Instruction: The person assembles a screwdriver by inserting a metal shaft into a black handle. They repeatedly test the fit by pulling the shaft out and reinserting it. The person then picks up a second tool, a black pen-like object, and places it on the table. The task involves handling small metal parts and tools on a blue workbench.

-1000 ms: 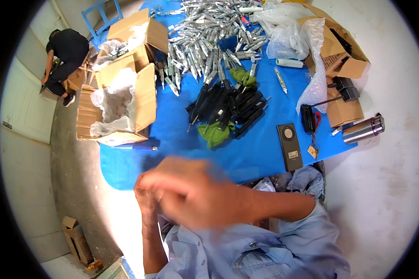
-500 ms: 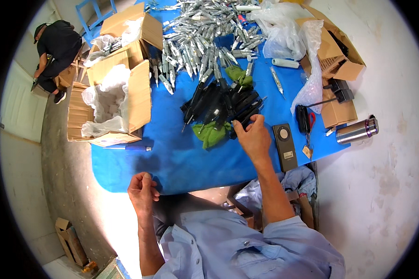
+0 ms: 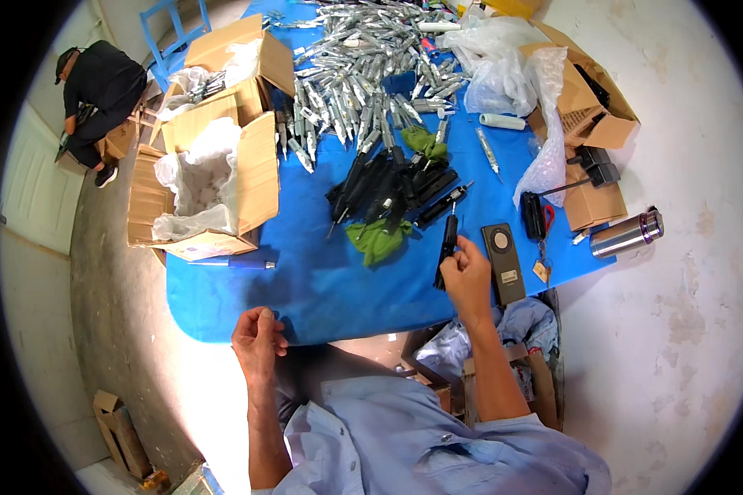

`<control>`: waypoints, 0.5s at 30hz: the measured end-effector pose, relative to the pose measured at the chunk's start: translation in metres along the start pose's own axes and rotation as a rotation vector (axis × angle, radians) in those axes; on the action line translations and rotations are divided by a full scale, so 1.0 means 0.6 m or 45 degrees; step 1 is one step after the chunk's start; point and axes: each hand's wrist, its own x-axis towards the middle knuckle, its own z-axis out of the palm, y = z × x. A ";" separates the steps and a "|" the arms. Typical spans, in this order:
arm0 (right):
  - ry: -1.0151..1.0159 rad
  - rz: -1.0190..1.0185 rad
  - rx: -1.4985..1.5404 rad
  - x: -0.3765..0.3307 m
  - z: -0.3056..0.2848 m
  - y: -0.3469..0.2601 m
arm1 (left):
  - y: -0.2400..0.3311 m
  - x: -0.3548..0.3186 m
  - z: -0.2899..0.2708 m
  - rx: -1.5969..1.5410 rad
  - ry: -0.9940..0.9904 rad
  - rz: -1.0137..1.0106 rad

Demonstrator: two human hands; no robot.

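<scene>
My right hand [image 3: 469, 279] is closed around a black pen-shaped tool [image 3: 449, 244], its thin metal tip pointing away from me, over the right part of the blue table. Just beyond it lies a pile of similar black tools [image 3: 380, 186], with a green cloth [image 3: 378, 241] at its near side and another green cloth [image 3: 425, 144] at its far side. A single black tool [image 3: 442, 206] rests at the pile's right edge. My left hand [image 3: 258, 337] hovers at the table's near edge, fingers loosely curled with the thumb against them; nothing shows in it.
Many silver-grey pen-shaped tools [image 3: 355, 91] cover the far table. Left stand open cardboard boxes [image 3: 256, 169] and a blue pen [image 3: 252, 264]. Right are a dark-grey device [image 3: 504, 264], scissors [image 3: 548, 219], a steel flask [image 3: 627, 235] and plastic wrap [image 3: 545, 124]. A person [image 3: 103, 91] sits far left.
My right hand has drawn back toward me from the black pile, and a black pen-shaped tool now shows in its grip. The left hand has barely moved.
</scene>
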 end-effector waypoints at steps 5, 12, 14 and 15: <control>-0.327 -0.146 0.194 -0.091 0.041 -0.071 | 0.023 -0.043 0.014 -0.087 -0.101 0.109; -0.691 -0.443 0.083 -0.176 0.111 -0.137 | 0.094 -0.105 0.032 -0.170 -0.345 0.071; -0.721 -0.596 0.008 -0.191 0.122 -0.150 | 0.092 -0.118 0.033 -0.203 -0.402 0.251; -0.725 -0.649 -0.015 -0.195 0.127 -0.141 | 0.094 -0.123 0.032 -0.187 -0.379 0.288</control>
